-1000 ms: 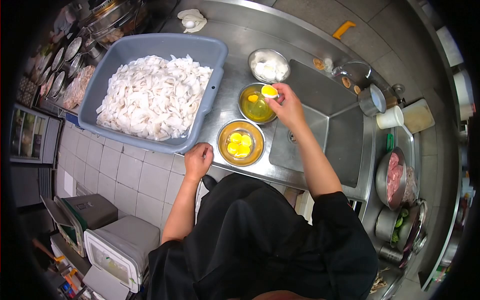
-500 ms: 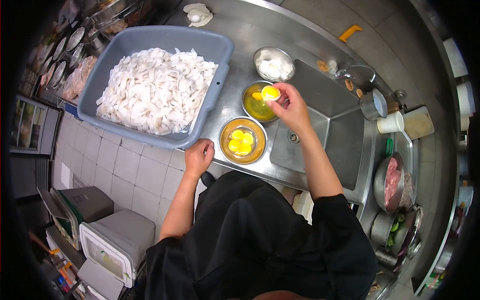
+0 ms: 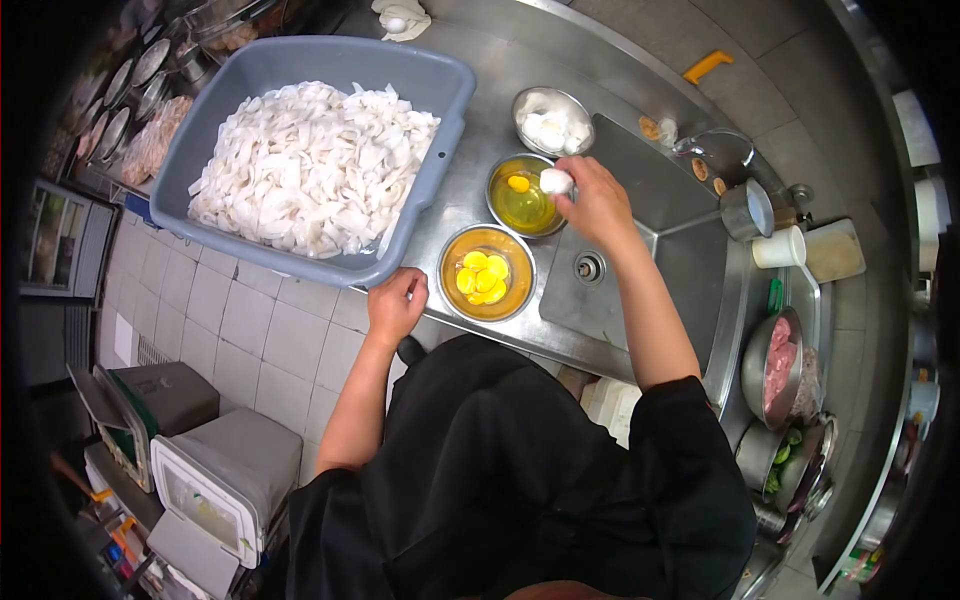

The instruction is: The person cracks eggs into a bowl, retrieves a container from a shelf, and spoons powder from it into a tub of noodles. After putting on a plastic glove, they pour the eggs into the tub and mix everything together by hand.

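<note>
My right hand (image 3: 598,203) pinches a white eggshell (image 3: 557,182) above the right rim of a metal bowl of egg white (image 3: 522,208), where one yolk (image 3: 518,184) floats. The shell's pale outside faces me, and its inside is hidden. Nearer to me stands a metal bowl (image 3: 528,290) with several egg yolks (image 3: 484,277). My left hand (image 3: 397,304) is closed, fingers curled, at the counter edge by the near corner of the grey tub (image 3: 420,225); nothing shows in it. Behind the egg white, another metal bowl (image 3: 552,122) contains white eggshells.
White strips (image 3: 310,175) fill much of the tub to the left. On the right lie a steel sink (image 3: 640,290) with a faucet (image 3: 715,140), and a bowl of pink meat (image 3: 775,365). A white cloth (image 3: 402,20) with an egg is at the back.
The shell in my right hand showed yellow yolk inside; now its white outside is turned up. The near bowl shows more yolks than before. My left hand stays at the counter edge.
</note>
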`<state>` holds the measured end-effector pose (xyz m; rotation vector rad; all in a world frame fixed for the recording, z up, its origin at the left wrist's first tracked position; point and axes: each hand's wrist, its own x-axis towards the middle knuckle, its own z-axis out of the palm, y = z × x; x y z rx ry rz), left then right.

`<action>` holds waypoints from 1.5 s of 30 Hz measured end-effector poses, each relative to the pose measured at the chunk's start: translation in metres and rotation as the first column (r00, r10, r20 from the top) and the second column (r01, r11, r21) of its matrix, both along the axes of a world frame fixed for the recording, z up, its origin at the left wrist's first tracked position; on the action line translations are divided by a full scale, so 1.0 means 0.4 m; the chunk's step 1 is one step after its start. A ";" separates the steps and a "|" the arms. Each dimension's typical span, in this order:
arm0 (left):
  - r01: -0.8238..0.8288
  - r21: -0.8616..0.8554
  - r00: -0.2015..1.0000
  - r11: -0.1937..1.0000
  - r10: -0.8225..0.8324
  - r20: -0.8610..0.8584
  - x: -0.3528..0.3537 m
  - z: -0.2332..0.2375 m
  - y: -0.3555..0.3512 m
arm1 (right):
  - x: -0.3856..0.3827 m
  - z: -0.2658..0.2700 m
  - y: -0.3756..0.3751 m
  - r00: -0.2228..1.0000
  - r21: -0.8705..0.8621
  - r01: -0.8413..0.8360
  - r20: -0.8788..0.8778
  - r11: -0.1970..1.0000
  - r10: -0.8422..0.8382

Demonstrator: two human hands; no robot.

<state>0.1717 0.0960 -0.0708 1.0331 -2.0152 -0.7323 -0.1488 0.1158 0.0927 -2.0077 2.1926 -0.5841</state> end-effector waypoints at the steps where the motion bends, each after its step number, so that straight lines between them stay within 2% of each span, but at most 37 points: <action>1: 0.005 -0.012 1.000 1.000 -0.005 -0.012 -0.001 -0.002 -0.001 | -0.027 -0.024 -0.021 0.995 0.017 0.095 -0.028 0.995 -0.094; 3: 0.012 -0.030 1.000 0.999 -0.012 -0.026 -0.003 -0.002 -0.002 | -0.053 -0.089 -0.055 0.991 0.031 0.123 -0.048 0.992 -0.121; 6: 0.014 -0.010 1.000 1.000 -0.014 -0.012 -0.001 -0.001 -0.002 | -0.052 -0.169 -0.084 0.975 0.159 0.155 -0.184 0.975 -0.125; 15: -0.018 0.034 1.000 0.999 0.018 0.008 -0.002 0.000 0.000 | -0.026 -0.241 -0.146 0.907 0.243 0.261 -0.393 0.934 -0.151; 20: -0.002 -0.023 1.000 1.000 0.002 -0.016 -0.002 -0.002 -0.004 | -0.018 -0.268 -0.155 0.913 0.222 0.265 -0.370 0.938 -0.171; 31: -0.017 -0.004 1.000 1.000 0.017 -0.017 -0.003 0.002 -0.002 | -0.003 -0.263 -0.157 0.924 0.300 0.289 -0.337 0.909 -0.182; 37: -0.007 -0.016 0.999 1.000 0.007 -0.031 -0.003 0.001 -0.003 | 0.003 -0.260 -0.159 0.928 0.331 0.328 -0.288 0.885 -0.236; 39: -0.009 -0.014 0.999 1.000 0.008 -0.031 -0.003 0.003 -0.003 | 0.011 -0.249 -0.158 0.934 0.388 0.344 -0.239 0.855 -0.267; 45: -0.010 0.001 1.000 1.000 0.010 -0.020 -0.002 0.005 -0.003 | 0.023 -0.243 -0.161 0.932 0.365 0.357 -0.205 0.859 -0.300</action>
